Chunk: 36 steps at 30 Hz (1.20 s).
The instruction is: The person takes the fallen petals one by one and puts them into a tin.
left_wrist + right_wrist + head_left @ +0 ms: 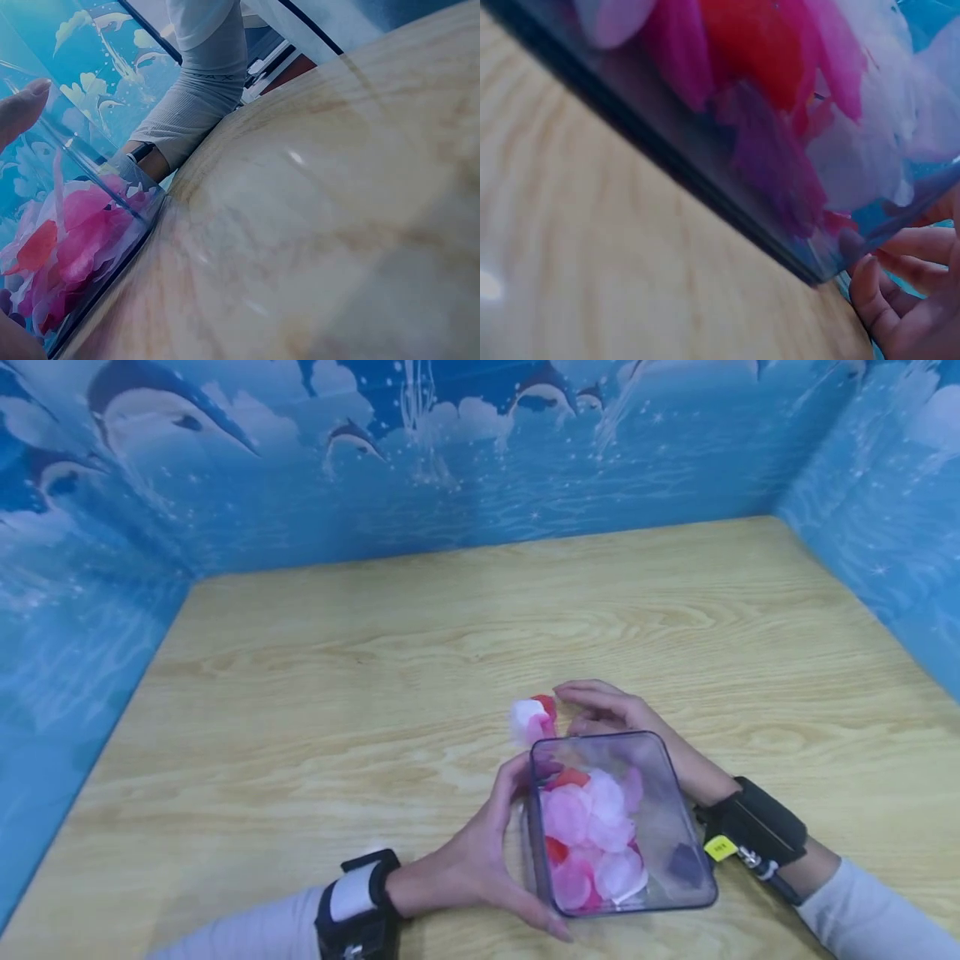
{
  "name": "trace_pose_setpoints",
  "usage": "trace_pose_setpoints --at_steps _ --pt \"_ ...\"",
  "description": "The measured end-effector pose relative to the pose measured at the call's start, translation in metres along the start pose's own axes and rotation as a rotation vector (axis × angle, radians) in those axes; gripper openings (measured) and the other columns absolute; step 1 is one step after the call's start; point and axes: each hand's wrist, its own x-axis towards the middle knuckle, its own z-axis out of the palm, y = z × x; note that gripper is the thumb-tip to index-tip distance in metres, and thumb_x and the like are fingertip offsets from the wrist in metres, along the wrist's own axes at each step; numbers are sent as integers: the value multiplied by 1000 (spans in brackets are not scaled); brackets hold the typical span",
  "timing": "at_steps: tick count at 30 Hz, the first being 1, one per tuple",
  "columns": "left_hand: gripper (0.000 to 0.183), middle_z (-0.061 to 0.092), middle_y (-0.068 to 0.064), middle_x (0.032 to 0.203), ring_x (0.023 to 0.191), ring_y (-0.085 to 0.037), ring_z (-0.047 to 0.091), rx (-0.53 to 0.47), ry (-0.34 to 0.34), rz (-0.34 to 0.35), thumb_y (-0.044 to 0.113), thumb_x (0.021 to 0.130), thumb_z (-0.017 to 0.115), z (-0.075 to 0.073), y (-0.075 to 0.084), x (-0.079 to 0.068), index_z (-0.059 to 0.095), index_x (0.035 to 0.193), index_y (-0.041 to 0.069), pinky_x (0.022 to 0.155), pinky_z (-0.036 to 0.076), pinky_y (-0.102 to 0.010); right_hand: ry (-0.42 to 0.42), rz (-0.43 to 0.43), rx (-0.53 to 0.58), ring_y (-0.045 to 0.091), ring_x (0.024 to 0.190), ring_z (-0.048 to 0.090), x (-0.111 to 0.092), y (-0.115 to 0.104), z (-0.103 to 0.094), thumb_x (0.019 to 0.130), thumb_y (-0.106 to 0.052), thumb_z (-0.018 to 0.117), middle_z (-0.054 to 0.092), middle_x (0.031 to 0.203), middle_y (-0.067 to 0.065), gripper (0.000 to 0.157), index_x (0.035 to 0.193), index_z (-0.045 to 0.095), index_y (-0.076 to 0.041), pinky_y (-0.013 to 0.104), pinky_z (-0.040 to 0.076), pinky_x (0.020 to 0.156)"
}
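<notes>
A clear plastic box (678,827) stands near the table's front, holding pink, white and red artificial petals (596,831). My left hand (491,847) grips its left side, thumb at the near corner and fingers at the far left corner. In the left wrist view, petals (82,232) show through the box wall. Beyond the box, my right hand (611,710) has loosely bent fingers beside a small clump of loose petals (534,718), a fingertip at the red one. The box partly hides this hand. In the right wrist view, petals (772,112) fill much of the box.
The wood-grain table (337,693) stretches away behind and left of the box. Blue dolphin-print sheets (465,468) rise along its back and both sides. Dark straps with devices sit on both wrists, including the right wrist strap (757,822).
</notes>
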Motion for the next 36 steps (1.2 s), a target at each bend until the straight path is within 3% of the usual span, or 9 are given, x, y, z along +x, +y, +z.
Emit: trace_pose_setpoints --at_steps 3,7,10,13,18,22,26,30,36 --pt "125 37 -13 140 126 -23 33 5 -2 -3 -2 41 87 0 1 1 12 140 4 110 29 -45 -11 -31 -40 40 119 41 1 0 0 90 -2 46 26 143 29 46 133 39 15 47 39 100" --pt "126 39 -13 140 126 -24 33 9 -4 7 -2 41 88 -1 1 1 11 141 3 109 29 -46 -86 -7 -18 32 132 25 1 0 -1 94 -10 44 24 149 22 43 133 44 8 61 24 104" --pt "126 39 -15 139 126 -25 33 24 -9 34 -1 41 88 -2 1 1 11 140 1 109 30 -47 -121 40 0 25 135 21 -1 -1 -3 97 -17 41 27 150 13 44 138 42 -1 60 19 107" --pt "126 39 -17 138 126 -26 33 39 -16 57 0 41 88 -2 1 1 10 140 0 109 29 -47 -123 99 -18 21 133 26 -1 -2 -5 96 -23 43 31 149 8 48 140 40 -6 57 21 108" --pt "126 38 -19 138 126 -25 33 49 -25 85 -1 40 88 -1 0 3 10 139 -1 109 29 -47 -108 0 -169 23 116 44 3 22 -8 94 -15 49 30 146 12 50 141 37 -2 48 38 99" --pt "126 34 -16 140 128 -22 31 47 -36 33 -1 40 88 -1 2 2 12 140 2 110 28 -46 -151 -100 -140 30 126 33 4 16 -5 93 -11 47 24 149 15 40 132 51 -3 56 33 99" --pt "127 31 -14 142 129 -20 30 44 -47 10 0 39 88 -1 0 0 13 140 6 111 27 -46 -270 -163 -89 32 135 17 5 5 -3 93 -10 41 21 152 15 38 126 59 -12 68 20 102" --pt "130 31 -7 144 129 -18 31 25 -58 11 3 38 89 0 -10 -2 12 143 13 111 26 -45 -335 -190 -115 30 134 21 3 6 -5 93 -9 38 26 150 14 42 133 52 -12 67 20 103" --pt "136 29 4 145 129 -16 31 18 -71 1 9 37 91 3 -29 -1 8 144 23 112 26 -43 -300 -227 -214 26 131 29 1 19 -10 94 -9 40 34 146 12 46 140 41 -6 59 29 103"
